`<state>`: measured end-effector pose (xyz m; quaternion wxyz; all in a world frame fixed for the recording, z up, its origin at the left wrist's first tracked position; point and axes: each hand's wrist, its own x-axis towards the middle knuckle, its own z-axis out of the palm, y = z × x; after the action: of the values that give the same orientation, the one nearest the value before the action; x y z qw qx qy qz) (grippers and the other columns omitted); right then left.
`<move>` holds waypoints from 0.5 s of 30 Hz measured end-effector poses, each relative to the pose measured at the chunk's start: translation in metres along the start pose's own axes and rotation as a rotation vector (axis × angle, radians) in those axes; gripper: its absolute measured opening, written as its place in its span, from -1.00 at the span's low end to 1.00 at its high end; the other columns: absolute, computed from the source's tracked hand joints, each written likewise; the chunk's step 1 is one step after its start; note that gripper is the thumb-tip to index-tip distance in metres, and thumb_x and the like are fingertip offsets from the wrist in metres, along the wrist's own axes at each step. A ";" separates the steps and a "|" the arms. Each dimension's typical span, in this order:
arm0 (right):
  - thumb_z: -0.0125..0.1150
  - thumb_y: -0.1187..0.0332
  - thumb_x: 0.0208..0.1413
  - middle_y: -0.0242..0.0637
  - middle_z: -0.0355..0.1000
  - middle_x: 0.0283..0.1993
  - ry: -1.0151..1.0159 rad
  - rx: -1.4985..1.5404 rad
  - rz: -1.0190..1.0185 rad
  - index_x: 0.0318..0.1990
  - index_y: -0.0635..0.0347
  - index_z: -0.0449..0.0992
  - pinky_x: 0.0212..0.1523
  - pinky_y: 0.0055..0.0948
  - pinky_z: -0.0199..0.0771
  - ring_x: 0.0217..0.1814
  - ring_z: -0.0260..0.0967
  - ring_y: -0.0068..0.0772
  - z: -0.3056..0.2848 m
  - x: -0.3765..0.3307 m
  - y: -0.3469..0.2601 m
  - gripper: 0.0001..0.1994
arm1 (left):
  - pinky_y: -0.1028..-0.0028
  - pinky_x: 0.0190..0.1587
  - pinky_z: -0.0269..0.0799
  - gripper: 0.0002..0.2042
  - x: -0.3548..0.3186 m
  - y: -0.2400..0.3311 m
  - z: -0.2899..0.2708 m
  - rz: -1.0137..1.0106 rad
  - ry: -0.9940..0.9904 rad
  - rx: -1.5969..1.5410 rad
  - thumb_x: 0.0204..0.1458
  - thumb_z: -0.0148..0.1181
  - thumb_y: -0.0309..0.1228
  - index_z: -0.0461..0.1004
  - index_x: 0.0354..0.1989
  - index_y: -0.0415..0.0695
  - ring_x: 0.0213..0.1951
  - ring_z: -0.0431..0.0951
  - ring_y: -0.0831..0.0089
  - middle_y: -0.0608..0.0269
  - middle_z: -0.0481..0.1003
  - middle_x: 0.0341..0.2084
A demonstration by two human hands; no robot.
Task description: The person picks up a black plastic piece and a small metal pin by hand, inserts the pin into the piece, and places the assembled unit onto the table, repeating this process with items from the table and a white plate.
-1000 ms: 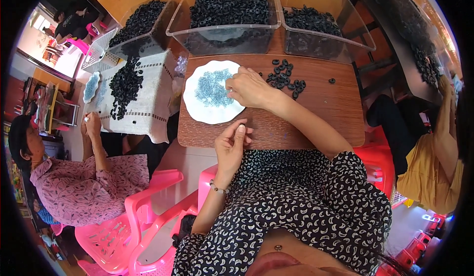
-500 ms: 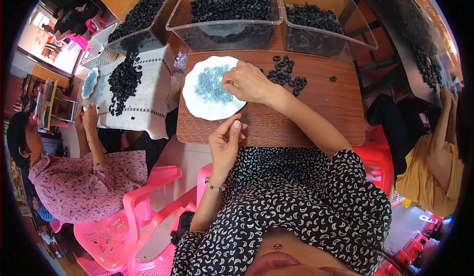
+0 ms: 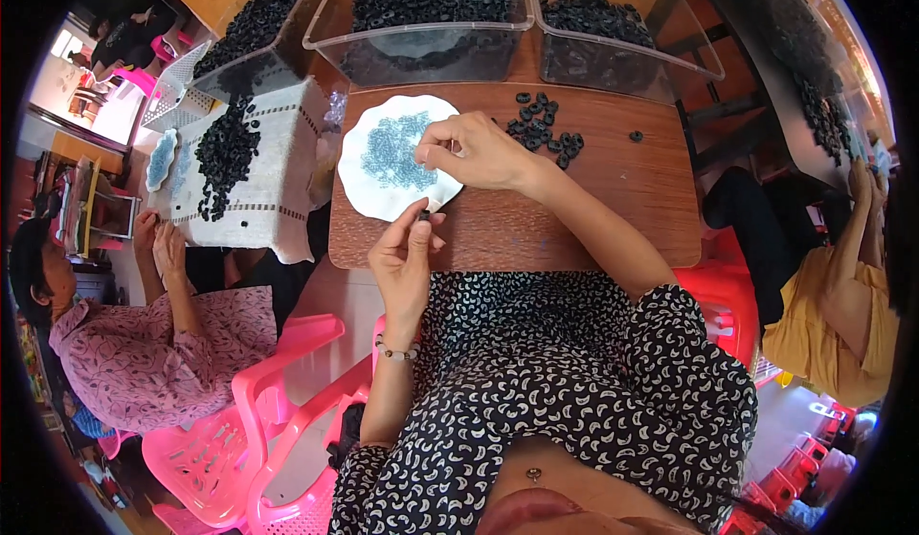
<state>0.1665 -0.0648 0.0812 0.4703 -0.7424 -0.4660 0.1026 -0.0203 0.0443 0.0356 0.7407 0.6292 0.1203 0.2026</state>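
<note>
My left hand point(image 3: 404, 265) is closed near the table's front edge, pinching a small black ring-shaped part point(image 3: 424, 215) between thumb and fingertips. Just beyond it lies a white scalloped plate point(image 3: 356, 190), with a heap of tiny blue-grey pieces point(image 3: 397, 149) spread over its middle. My right hand point(image 3: 483, 155) hovers over the plate's right side, thumb and forefinger pinched together above the heap. Whatever sits between those fingertips is too small to make out. Several loose black ring parts point(image 3: 541, 125) lie on the brown table point(image 3: 593, 210), right of the plate.
Clear plastic bins point(image 3: 421, 56) full of black parts line the table's far edge. At left, a person in a pink patterned top point(image 3: 163, 358) works by a cloth-covered table point(image 3: 278, 181) with a black pile. Another person in yellow point(image 3: 833, 324) sits at right. A pink chair point(image 3: 206, 449) stands left.
The whole view has shifted slightly. A black ring part now shows in my left fingertips. My right hand has drawn slightly rightward over the plate, its pinched fingertips now more visible.
</note>
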 end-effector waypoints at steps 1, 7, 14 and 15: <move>0.21 0.27 0.27 -0.31 0.61 -0.38 -0.038 0.106 0.041 -0.30 0.27 0.65 -0.27 -0.38 0.44 -0.32 0.50 -0.50 -0.005 -0.005 -0.009 -0.76 | 0.67 -0.25 0.43 -0.67 0.000 -0.001 -0.001 -0.007 -0.001 -0.002 0.33 0.17 -0.39 0.51 0.19 -0.30 -0.36 0.47 0.71 0.20 0.65 -0.18; 0.12 0.28 0.36 -0.37 0.56 -0.41 -0.174 0.321 0.115 -0.26 0.32 0.62 -0.24 -0.50 0.44 -0.30 0.47 -0.61 -0.022 -0.033 -0.031 -0.73 | 0.66 -0.23 0.46 -0.68 0.004 0.002 0.006 0.035 -0.011 0.045 0.28 0.24 -0.43 0.55 0.16 -0.27 -0.33 0.50 0.69 0.28 0.60 -0.20; 0.14 0.30 0.30 -0.29 0.60 -0.41 -0.227 0.309 0.089 -0.32 0.30 0.64 -0.32 -0.48 0.49 -0.35 0.54 -0.58 -0.030 -0.056 -0.040 -0.74 | 0.63 -0.20 0.46 -0.68 0.000 0.007 0.015 0.065 0.026 0.003 0.21 0.32 -0.45 0.58 0.12 -0.27 -0.29 0.52 0.64 0.29 0.59 -0.21; 0.14 0.32 0.28 -0.28 0.60 -0.42 -0.247 0.309 0.093 -0.32 0.31 0.63 -0.33 -0.48 0.48 -0.36 0.53 -0.58 -0.031 -0.058 -0.041 -0.75 | 0.61 -0.17 0.46 -0.69 0.000 0.008 0.015 0.146 0.021 0.095 0.19 0.33 -0.46 0.60 0.10 -0.26 -0.26 0.53 0.61 0.28 0.59 -0.21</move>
<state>0.1289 -0.1238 0.1133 0.5126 -0.6640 -0.4639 0.2847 -0.0151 0.0324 0.0463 0.6919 0.6687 0.0913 0.2565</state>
